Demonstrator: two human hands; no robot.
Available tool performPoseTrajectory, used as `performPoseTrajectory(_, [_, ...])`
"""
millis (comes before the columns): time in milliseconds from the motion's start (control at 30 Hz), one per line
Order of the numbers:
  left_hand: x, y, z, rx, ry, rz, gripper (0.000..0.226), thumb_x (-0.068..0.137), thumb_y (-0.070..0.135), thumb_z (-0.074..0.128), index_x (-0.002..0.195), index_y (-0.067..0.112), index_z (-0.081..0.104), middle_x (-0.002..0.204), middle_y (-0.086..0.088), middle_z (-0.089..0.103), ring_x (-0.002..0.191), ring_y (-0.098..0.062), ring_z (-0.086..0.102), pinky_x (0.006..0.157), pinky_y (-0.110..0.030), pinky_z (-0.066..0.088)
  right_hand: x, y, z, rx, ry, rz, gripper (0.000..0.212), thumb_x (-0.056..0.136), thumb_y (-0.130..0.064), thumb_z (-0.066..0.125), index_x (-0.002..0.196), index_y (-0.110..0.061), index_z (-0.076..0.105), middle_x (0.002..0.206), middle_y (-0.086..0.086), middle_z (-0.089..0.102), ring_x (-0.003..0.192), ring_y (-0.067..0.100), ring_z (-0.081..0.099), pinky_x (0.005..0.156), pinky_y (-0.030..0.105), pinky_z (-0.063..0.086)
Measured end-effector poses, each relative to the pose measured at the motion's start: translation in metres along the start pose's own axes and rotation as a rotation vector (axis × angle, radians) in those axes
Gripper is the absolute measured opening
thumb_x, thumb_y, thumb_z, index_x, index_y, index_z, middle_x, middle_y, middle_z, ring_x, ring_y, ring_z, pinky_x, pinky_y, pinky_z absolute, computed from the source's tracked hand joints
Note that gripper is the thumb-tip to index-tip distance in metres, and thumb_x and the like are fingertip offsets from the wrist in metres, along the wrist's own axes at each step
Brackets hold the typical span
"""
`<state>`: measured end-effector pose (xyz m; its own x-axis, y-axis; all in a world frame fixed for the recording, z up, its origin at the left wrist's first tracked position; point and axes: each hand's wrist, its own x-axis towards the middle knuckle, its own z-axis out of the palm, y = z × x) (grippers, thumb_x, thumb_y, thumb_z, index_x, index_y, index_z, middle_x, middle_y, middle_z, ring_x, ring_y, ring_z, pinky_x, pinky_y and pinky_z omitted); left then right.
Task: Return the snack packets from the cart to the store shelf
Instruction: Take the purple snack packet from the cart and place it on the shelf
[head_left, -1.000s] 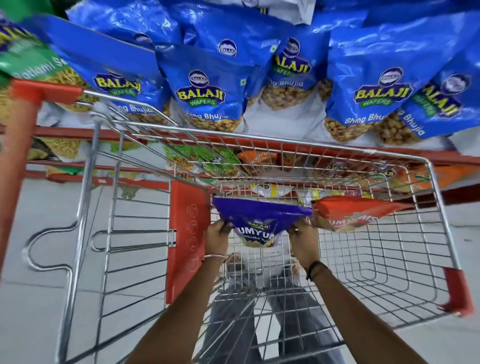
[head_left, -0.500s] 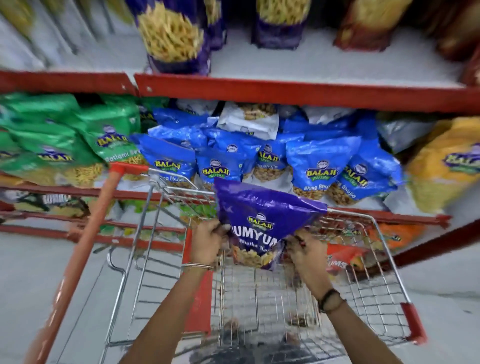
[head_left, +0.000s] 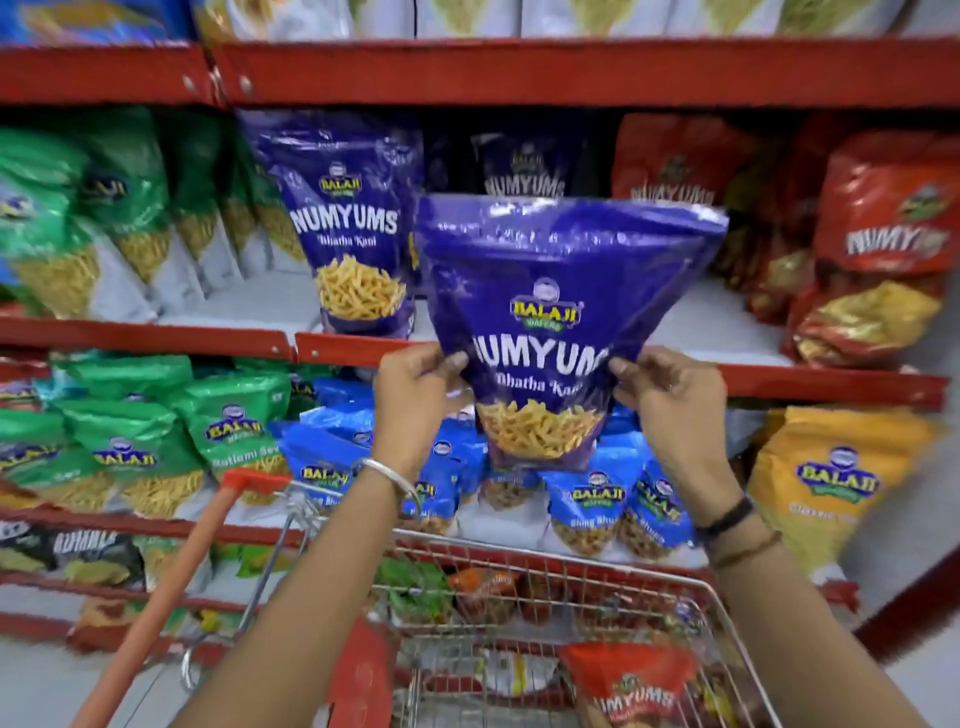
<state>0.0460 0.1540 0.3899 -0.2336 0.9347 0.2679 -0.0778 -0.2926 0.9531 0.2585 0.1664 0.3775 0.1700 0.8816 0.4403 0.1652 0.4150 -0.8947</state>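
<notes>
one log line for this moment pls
step: shelving | left hand + right hand: grip purple packet by sides, upright | at: middle shelf | cart: red packet left

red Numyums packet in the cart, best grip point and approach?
Take the red Numyums packet by its flat top seal, reaching down from above: the cart wire walls block its sides. It lies tilted with its top edge uppermost and toward the shelf; the lower part is cut off by the frame. Both hands are now busy on the purple packet, so free one first.
</notes>
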Motion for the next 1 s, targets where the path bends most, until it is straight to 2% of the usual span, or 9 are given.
performPoseTrajectory(133, [0.041,0.034,0.022,-0.075,0.072,0.102,0.042,0.085,-0.002,0.052,0.051,0.022,0.045,0.051,0.005,0.046,0.046,0.001,0.047,0.056,-0.024,0.056,0.057,-0.03,0.009,0.126,0.09,-0.105,0.017,0.078,-0.015,0.063,0.062,-0.016,0.059,0.064,0.002,0.059,0.069,0.015,0.052,0.066,0.034,0.053])
performPoseTrajectory(233, [0.082,0.031,0.032,-0.121,0.171,0.143,0.034,0.084,0.002,0.056,0.059,0.018,0.038,0.069,-0.008,0.038,0.063,-0.013,0.043,0.055,-0.025,0.056,0.096,-0.029,0.024,0.174,0.118,-0.147,0.021,0.077,-0.013,0.063,0.06,-0.022,0.055,0.059,-0.003,0.055,0.059,0.009,0.048,0.054,0.024,0.048])
performPoseTrajectory(333, [0.116,0.008,0.039,-0.152,0.234,0.146,0.032,0.084,0.002,0.055,0.062,0.017,0.037,0.065,-0.005,0.036,0.069,-0.015,0.037,0.059,-0.025,0.052,0.121,-0.007,0.042,0.196,0.14,-0.13,0.016,0.076,-0.018,0.063,0.061,-0.026,0.061,0.068,0.004,0.06,0.07,0.019,0.053,0.065,0.04,0.053])
performPoseTrajectory(500, [0.153,-0.031,0.047,-0.208,0.322,0.097,0.038,0.085,-0.003,0.052,0.057,0.018,0.038,0.053,0.005,0.041,0.049,-0.003,0.037,0.049,-0.018,0.046,0.151,0.04,0.076,0.186,0.155,-0.05,0.02,0.078,-0.019,0.06,0.064,-0.034,0.063,0.07,-0.011,0.063,0.078,0.019,0.054,0.083,0.055,0.052])
performPoseTrajectory(567, [0.166,-0.041,0.049,-0.198,0.349,0.072,0.028,0.086,0.0,0.054,0.063,0.015,0.047,0.061,0.0,0.046,0.05,-0.001,0.041,0.051,-0.017,0.048,0.163,0.052,0.088,0.213,0.215,0.024,0.019,0.081,-0.015,0.061,0.069,-0.03,0.064,0.08,0.005,0.064,0.079,0.019,0.056,0.084,0.052,0.055])
performPoseTrajectory(667, [0.191,-0.044,0.052,-0.129,0.331,0.102,0.009,0.089,0.009,0.053,0.083,0.007,0.059,0.072,0.0,0.055,0.063,-0.006,0.05,0.059,-0.021,0.054,0.183,0.053,0.099,0.292,0.234,0.095,0.009,0.088,-0.004,0.055,0.092,-0.006,0.063,0.094,0.013,0.062,0.077,0.012,0.059,0.076,0.025,0.057])
performPoseTrajectory(733, [0.207,-0.044,0.054,-0.091,0.28,0.079,0.018,0.093,0.014,0.046,0.101,0.004,0.058,0.089,-0.004,0.058,0.082,-0.012,0.056,0.078,-0.03,0.056,0.198,0.056,0.102,0.294,0.206,0.116,0.018,0.09,-0.005,0.051,0.105,0.001,0.06,0.1,0.012,0.06,0.086,0.015,0.059,0.082,0.025,0.056])
performPoseTrajectory(867, [0.208,-0.045,0.052,0.11,0.07,0.078,0.039,0.095,0.034,0.036,0.132,0.021,0.041,0.119,0.007,0.052,0.106,-0.01,0.05,0.097,-0.035,0.043,0.208,0.07,0.092,0.255,0.122,0.181,0.027,0.093,-0.023,0.049,0.114,-0.008,0.057,0.114,0.01,0.059,0.11,0.024,0.057,0.09,0.031,0.053])
performPoseTrajectory(1000, [0.202,-0.056,0.051,0.226,-0.132,0.023,0.048,0.095,0.044,0.014,0.142,0.039,0.011,0.156,0.004,0.015,0.138,-0.018,0.025,0.108,-0.038,0.027,0.204,0.081,0.085,0.085,-0.061,0.371,0.068,0.073,-0.079,0.035,0.12,-0.033,0.053,0.139,0.002,0.05,0.125,0.023,0.048,0.109,0.049,0.036])
